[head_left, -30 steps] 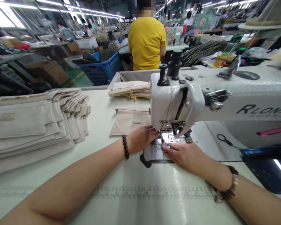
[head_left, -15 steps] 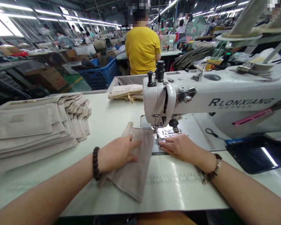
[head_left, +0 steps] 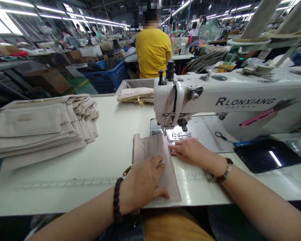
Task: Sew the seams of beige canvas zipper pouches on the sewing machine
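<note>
A beige fabric pouch (head_left: 169, 167) lies on the sewing table, its far edge under the needle area of the white sewing machine (head_left: 190, 95). My left hand (head_left: 146, 182) rests on the pouch with fingers spread and thumb apart, palm down. From the pouch's left side sticks out a metal zipper pull (head_left: 127, 170). Beside the pouch's right edge, close to the presser foot (head_left: 165, 130), my right hand (head_left: 190, 152) lies with fingers stretched out, fingertips touching or nearly touching the fabric.
Stacked beige fabric pieces (head_left: 40, 124) fill the table's left side. Behind the machine head sit more beige pouches (head_left: 135, 95) with gold zipper pulls. A black tablet (head_left: 268, 155) and pink-handled snips (head_left: 257, 117) are at right. A person in yellow (head_left: 153, 52) sits ahead.
The pouch has turned from slanting to nearly straight, its near end swinging right. My left hand has moved right and nearer to me on it. My right hand stays by the presser foot.
</note>
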`<state>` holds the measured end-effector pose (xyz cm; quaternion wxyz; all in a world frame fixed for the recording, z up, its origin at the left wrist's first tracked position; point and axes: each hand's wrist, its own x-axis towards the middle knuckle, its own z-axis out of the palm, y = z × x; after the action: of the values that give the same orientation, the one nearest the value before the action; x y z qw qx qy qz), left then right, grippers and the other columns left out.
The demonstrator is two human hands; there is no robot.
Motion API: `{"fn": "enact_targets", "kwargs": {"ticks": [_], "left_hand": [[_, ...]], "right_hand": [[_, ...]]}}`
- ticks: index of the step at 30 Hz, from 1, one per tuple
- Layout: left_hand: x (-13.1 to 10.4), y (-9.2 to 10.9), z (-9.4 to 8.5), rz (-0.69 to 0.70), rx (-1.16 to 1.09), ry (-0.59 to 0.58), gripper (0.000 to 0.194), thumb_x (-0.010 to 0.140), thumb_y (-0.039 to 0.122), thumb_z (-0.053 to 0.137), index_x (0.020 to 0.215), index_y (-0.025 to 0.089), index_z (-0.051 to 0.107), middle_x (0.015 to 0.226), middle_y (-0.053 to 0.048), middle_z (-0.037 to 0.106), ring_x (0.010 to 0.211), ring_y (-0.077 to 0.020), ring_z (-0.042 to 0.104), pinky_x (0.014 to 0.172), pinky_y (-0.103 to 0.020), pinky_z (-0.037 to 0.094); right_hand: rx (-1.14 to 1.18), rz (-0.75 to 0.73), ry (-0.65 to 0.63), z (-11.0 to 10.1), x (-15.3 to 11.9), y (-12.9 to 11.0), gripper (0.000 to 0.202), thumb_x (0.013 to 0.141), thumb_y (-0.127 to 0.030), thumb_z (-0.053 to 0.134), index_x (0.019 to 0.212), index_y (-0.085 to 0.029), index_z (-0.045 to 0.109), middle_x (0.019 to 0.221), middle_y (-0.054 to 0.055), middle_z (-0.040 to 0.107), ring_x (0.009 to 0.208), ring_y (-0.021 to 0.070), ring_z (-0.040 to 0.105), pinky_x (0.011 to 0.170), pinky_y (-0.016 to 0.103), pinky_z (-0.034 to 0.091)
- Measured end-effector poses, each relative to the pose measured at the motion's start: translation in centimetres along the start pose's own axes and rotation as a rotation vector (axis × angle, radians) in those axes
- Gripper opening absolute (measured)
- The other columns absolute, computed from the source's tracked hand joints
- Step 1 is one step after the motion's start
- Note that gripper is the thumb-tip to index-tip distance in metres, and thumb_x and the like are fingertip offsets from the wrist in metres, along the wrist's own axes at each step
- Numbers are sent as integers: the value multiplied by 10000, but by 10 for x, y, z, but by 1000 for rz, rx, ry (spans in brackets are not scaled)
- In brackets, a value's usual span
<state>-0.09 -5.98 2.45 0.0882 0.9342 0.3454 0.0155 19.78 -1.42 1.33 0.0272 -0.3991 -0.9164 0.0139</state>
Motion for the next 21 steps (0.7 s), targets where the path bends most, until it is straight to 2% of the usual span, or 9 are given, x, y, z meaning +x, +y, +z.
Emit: {"fn": "enact_targets", "kwargs": {"ticks": [2, 4, 5, 7, 10, 13, 16, 18, 21], "left_hand": [[-4, 3, -1, 22, 50, -7, 822, 500, 671, 639, 1029, 49, 544, 1073, -176, 545, 974, -302, 508, 841, -427, 448], [-8, 5, 0, 67, 93, -5, 882, 463, 672, 660, 1051, 27, 538, 1096, -197, 540, 985, -325, 502, 854, -445, 438], [-10, 6, 0, 99, 100, 0, 838, 500, 631, 679, 1061, 23, 536, 1103, -197, 541, 983, -321, 506, 856, -438, 442], [-15, 5, 2, 158, 80, 34, 611, 655, 472, 667, 1064, 36, 542, 1092, -175, 557, 962, -289, 527, 849, -410, 459], [-24, -3, 4, 172, -21, 155, 295, 823, 221, 481, 1060, 57, 546, 1029, -140, 596, 914, -232, 559, 806, -362, 496], [-33, -9, 2, 112, -167, 308, 297, 854, 142, 387, 1114, 79, 517, 1053, -123, 591, 948, -184, 557, 817, -308, 501], [-36, -5, -4, 116, -247, 442, 285, 845, 116, 420, 1110, 112, 526, 1107, -104, 569, 1019, -157, 524, 887, -279, 465], [-34, 2, -6, 179, -240, 468, 254, 840, 100, 436, 1068, 100, 548, 1077, -100, 588, 1014, -154, 526, 904, -272, 458], [-28, 12, 0, 294, -199, 417, 237, 852, 83, 393, 1013, 57, 566, 989, -106, 621, 954, -163, 555, 888, -280, 477]], "right_hand": [[-24, 14, -40, -7, -4, -8, 172, 857, -261, 470, 914, -151, 589, 698, 23, 600, 541, 112, 499, 463, 257, 163], [-46, 13, -85, -13, -13, -19, 160, 855, -264, 472, 870, -155, 588, 679, 21, 592, 509, 109, 486, 451, 262, 140], [-42, 1, -104, -16, -20, -25, 165, 860, -269, 463, 841, -160, 586, 665, 16, 584, 496, 107, 479, 447, 265, 137], [4, -38, -118, -18, -37, -38, 173, 867, -266, 447, 808, -173, 580, 647, 4, 567, 491, 109, 476, 443, 270, 156], [127, -30, -85, -12, -65, -60, 168, 879, -252, 423, 907, -182, 574, 662, -4, 558, 527, 115, 498, 459, 267, 241], [176, 37, 60, 4, -83, -81, 255, 891, -254, 399, 1091, -141, 511, 682, 8, 559, 552, 125, 511, 483, 258, 306], [124, 56, 182, 18, -86, -94, 287, 897, -243, 375, 1103, -88, 502, 669, 28, 563, 555, 137, 515, 489, 261, 324], [115, 58, 196, 22, -84, -98, 268, 895, -232, 376, 1066, -86, 521, 653, 27, 559, 546, 138, 508, 489, 263, 324], [135, 59, 176, 22, -82, -99, 202, 889, -226, 382, 895, -135, 562, 626, 14, 535, 519, 138, 473, 476, 270, 300]]}}
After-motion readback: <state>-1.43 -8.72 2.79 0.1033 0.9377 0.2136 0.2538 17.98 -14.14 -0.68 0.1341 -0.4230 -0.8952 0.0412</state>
